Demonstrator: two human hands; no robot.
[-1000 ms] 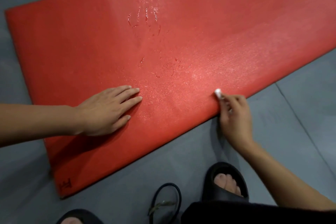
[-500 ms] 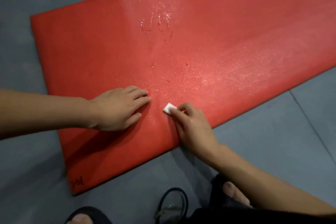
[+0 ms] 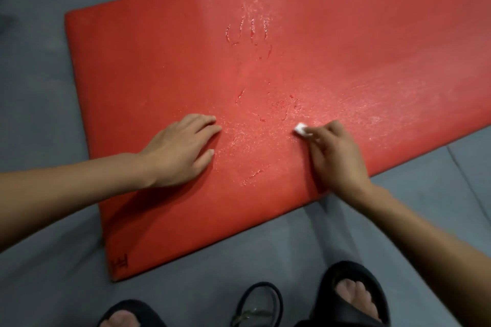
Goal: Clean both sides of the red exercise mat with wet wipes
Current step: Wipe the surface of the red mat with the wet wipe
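Down on the grey floor [image 3: 39,114], the red mat [image 3: 159,61] lies flat, glistening with wet streaks. Left hand [image 3: 180,151] presses flat on it, fingers straight, pointing to 2 o'clock. At its 3 o'clock, well apart, the right hand [image 3: 337,156] pinches a small white wipe [image 3: 300,129] against the mat. Black slippers [image 3: 353,297] at 6 o'clock.

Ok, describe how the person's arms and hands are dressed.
Both forearms are bare to the frame edge: no sleeves show. The left hand and right hand wear no gloves, rings, watch or bands that can be seen. Fingernails are short and unpainted.
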